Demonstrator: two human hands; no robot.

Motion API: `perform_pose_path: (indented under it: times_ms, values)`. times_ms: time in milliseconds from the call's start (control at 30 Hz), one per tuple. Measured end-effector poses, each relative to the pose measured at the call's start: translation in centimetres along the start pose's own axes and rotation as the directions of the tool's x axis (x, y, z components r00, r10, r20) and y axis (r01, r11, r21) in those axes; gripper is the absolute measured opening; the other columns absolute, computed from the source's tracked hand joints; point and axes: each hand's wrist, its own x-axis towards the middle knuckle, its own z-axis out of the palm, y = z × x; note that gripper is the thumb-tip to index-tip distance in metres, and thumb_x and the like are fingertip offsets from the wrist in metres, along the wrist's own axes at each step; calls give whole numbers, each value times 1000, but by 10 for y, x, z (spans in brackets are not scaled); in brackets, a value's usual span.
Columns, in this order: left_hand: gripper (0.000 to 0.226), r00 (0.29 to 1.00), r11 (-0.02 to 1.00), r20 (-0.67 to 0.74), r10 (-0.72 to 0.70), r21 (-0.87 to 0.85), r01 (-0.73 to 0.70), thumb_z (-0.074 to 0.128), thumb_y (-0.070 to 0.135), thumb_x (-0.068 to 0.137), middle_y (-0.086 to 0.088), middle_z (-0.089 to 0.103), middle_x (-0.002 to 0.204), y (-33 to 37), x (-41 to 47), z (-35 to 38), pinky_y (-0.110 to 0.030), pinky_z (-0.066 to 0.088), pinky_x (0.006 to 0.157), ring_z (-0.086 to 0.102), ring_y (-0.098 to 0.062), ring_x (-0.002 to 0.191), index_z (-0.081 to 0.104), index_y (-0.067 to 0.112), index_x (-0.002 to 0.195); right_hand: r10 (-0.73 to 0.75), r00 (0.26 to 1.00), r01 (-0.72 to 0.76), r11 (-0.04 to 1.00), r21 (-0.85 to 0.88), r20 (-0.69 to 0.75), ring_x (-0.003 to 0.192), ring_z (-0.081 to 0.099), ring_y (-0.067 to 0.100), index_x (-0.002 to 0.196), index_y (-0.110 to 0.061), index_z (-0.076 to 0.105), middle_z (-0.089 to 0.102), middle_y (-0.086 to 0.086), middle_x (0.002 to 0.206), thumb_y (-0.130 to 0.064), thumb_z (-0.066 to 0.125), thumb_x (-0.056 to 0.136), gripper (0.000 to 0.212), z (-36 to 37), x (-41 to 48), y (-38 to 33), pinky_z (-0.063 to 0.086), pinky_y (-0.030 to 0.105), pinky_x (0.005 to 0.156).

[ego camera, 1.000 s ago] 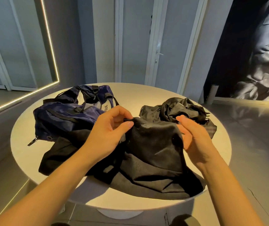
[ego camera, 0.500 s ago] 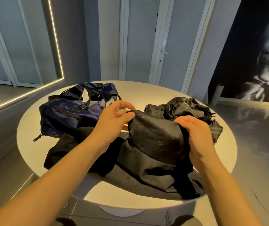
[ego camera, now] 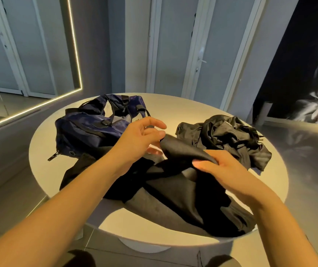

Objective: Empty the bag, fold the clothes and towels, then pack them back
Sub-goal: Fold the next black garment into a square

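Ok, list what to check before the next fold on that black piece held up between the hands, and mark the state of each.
1. Right hand grip on the black garment: fingers curled round the raised fold. Ok.
2. Left hand grip: thumb pinches the far corner, forefinger lifted off. Ok.
3. Garment flat: bunched below the hands. Not ok.
4. Garment fully on the table: it reaches the near edge. Cannot tell.
5. Folding room: the navy bag and the shiny black pile crowd both sides. Not ok.
6. Bag emptied: its inside is hidden. Cannot tell.
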Motion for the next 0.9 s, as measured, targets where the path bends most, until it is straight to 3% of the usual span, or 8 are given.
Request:
perform_pose_path:
  times_ms: [100, 200, 333, 467, 567, 633, 767, 900]
  values:
    - [11, 998, 998, -59, -5, 56, 8, 65, 11, 99, -11, 74, 86, -20, -13, -24, -32, 61, 71, 71, -24, 73, 67, 10, 110, 28, 994, -4, 974, 226, -104, 100, 72, 30, 112, -16, 74, 76, 10, 105, -17, 61, 97, 20, -10, -6, 5, 56, 41, 89]
    - [4, 996, 952, -72, 55, 304, -31, 69, 12, 96, -6, 73, 83, -50, -31, -50, -29, 56, 70, 71, -21, 74, 69, 16, 97, 84, 978, -17, 944, 331, -191, 98, 74, 30, 114, -14, 73, 77, 10, 104, -19, 71, 86, 29, -13, -7, 11, 54, 35, 82]
    - [27, 957, 627, -40, 287, 763, -156, 78, 30, 87, 14, 60, 99, -77, -51, -73, -24, 50, 75, 59, -7, 88, 63, 29, 109, 107, 967, -19, 936, 351, -231, 95, 74, 26, 114, -14, 73, 77, 8, 104, -8, 73, 83, 31, -12, -2, 15, 54, 35, 81]
    - [44, 945, 473, 21, 325, 862, -182, 80, 47, 81, 11, 53, 104, -84, -51, -82, -30, 48, 79, 54, -11, 92, 64, 27, 117, 82, 972, -2, 940, 341, -219, 95, 73, 23, 116, -12, 68, 75, 9, 105, -3, 71, 84, 34, -9, 3, 18, 54, 33, 80]
    - [25, 934, 366, 13, 357, 918, -153, 75, 39, 88, 10, 54, 100, -88, -49, -83, -37, 52, 76, 54, -13, 87, 68, 24, 107, 66, 971, 6, 954, 301, -229, 96, 71, 25, 115, -13, 68, 73, 12, 107, -2, 69, 86, 31, -11, 3, 21, 53, 35, 83]
    - [8, 927, 437, -40, 373, 889, -138, 73, 28, 92, 12, 57, 96, -88, -48, -85, -39, 54, 76, 56, -11, 86, 68, 24, 97, 82, 968, -10, 957, 291, -238, 97, 73, 25, 116, -16, 70, 75, 8, 107, -3, 67, 89, 31, -15, 2, 21, 54, 35, 82]
    - [8, 939, 793, -229, 258, 605, -71, 67, 19, 96, 9, 67, 88, -67, -40, -92, -41, 55, 77, 64, -12, 85, 64, 24, 91, 201, 960, -117, 921, 371, -196, 92, 75, 24, 112, -20, 72, 77, 7, 109, -22, 66, 93, 21, -21, 0, 8, 53, 37, 81]
    - [9, 908, 840, -331, 257, 541, -41, 59, 25, 102, 3, 66, 88, -33, -28, -95, -30, 44, 72, 60, -13, 82, 60, 27, 93, 261, 955, -203, 921, 333, -140, 79, 74, 20, 68, -31, 82, 79, -4, 82, -45, 55, 95, 40, -22, -1, -20, 48, 35, 78]
